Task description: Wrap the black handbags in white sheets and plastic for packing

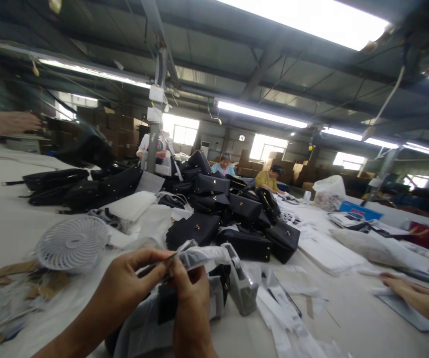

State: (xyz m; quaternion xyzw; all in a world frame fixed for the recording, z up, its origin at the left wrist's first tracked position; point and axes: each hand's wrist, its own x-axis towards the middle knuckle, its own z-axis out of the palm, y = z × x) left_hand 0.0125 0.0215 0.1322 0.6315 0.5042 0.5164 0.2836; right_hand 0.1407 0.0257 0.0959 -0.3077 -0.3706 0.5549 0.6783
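Observation:
My left hand (123,281) and my right hand (192,303) meet at the lower middle, thumbs and fingertips pinched together. Between them is the end of a strap wrapped in thin whitish film (207,256). The wrapped length arches off to the right of my fingers. Beneath my hands rests a black handbag (167,301), partly covered by pale wrapping and largely hidden by my fingers and wrists. Just right of the bag stands a grey object shaped like a tape dispenser (244,291).
Black handbags (242,209) lie heaped across the table's middle. A white round fan (74,241) and paper scraps (20,288) are at left. White sheets (333,253) lie at right. Other people's hands show at far left (9,122) and right (404,291); a post (152,139) rises behind.

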